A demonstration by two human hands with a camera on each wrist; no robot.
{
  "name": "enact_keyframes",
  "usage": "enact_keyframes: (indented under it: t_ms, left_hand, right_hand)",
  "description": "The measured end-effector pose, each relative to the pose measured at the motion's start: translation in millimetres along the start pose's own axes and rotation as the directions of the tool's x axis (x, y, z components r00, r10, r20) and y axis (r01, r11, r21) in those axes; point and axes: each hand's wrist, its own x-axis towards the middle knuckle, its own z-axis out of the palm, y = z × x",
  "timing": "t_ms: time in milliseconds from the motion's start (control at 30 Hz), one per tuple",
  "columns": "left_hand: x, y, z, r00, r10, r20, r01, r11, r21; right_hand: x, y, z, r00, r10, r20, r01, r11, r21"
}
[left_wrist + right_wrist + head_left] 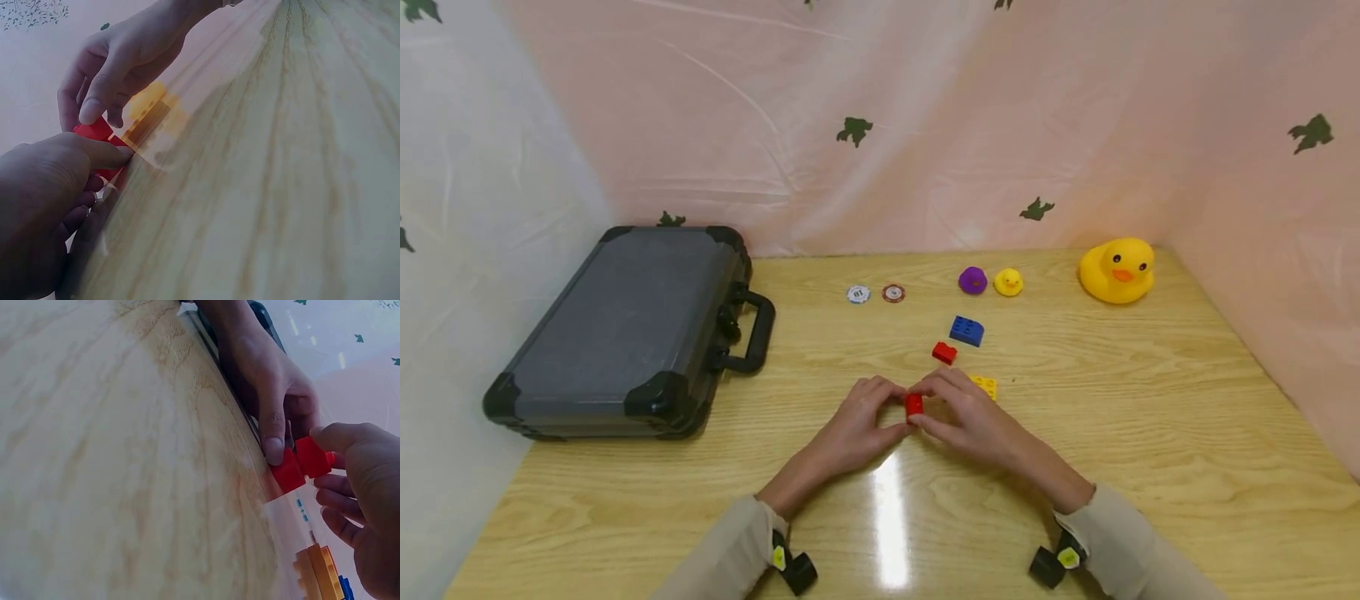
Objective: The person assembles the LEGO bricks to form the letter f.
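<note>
Two red toy bricks meet between the hands at the middle of the table. My left hand [859, 423] pinches one red brick [287, 473] low, right at the wood, with the thumb on its near side. Just above it and slightly offset, my right hand [976, 418] pinches the other red brick [313, 457] between thumb and fingers. The two bricks overlap in the wrist views, and I cannot tell whether they are joined. From the head view they look like a single red block [913, 408]. A yellow brick [985, 386] lies partly hidden behind the right hand.
Beyond the hands lie another red brick [944, 353] and a blue brick [967, 331]. Farther back are a white chip [858, 294], a red chip [893, 293], a purple duck [973, 281], a small yellow duck [1008, 282] and a large duck [1116, 272]. A grey case [625, 325] occupies the left.
</note>
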Motion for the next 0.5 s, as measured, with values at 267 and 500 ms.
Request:
enact_keyframes:
  t_ms: [267, 500]
  left_hand:
    - [0.6, -0.2, -0.5, 1.0, 0.009, -0.006, -0.009, 1.0, -0.001]
    - [-0.8, 1.1, -1.1, 1.0, -0.008, 0.006, 0.008, 1.0, -0.011]
  right_hand:
    - [1.2, 0.8, -2.7, 1.0, -0.03, 0.007, 0.03, 0.999, -0.035]
    - [1.5, 0.9, -1.2, 0.999, -0.038, -0.003, 0.038, 0.999, -0.018]
